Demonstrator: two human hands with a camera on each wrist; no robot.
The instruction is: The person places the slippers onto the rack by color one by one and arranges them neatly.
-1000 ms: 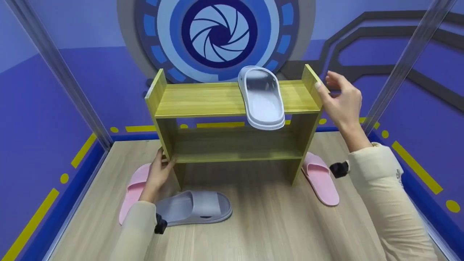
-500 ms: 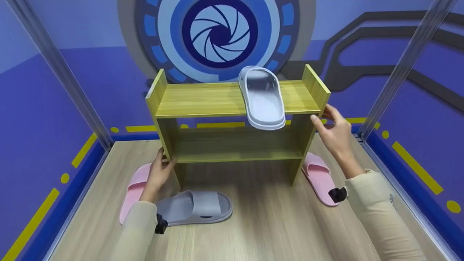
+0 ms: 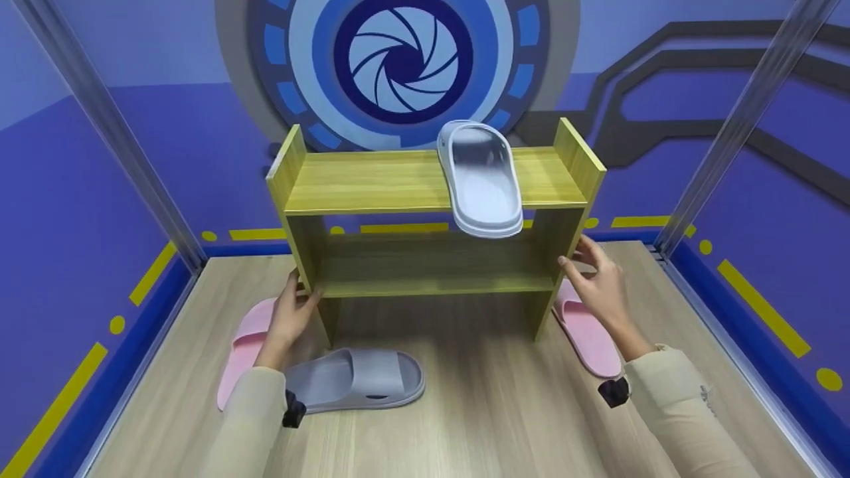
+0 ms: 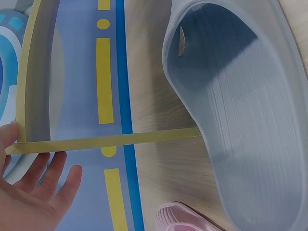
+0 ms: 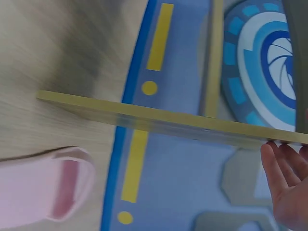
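A yellowish wooden shoe rack stands upright on the wood-grain surface. My left hand holds its left side panel near the middle shelf, thumb and fingers on opposite faces in the left wrist view. Lower on the opposite side, my right hand has its thumb at the right panel's front edge and its fingers along the outer face. On the top shelf lies a light grey slipper, jutting over the front edge. A darker grey slipper lies in front of the rack, large in the left wrist view.
One pink slipper lies at the left, partly behind my left forearm. Another pink slipper is beside the rack's right foot, under my right hand. Blue-purple printed walls with metal corner posts enclose the surface.
My right hand has come down along the rack's right panel, from the top end to about the middle shelf. The left hand, rack and slippers stay in place.
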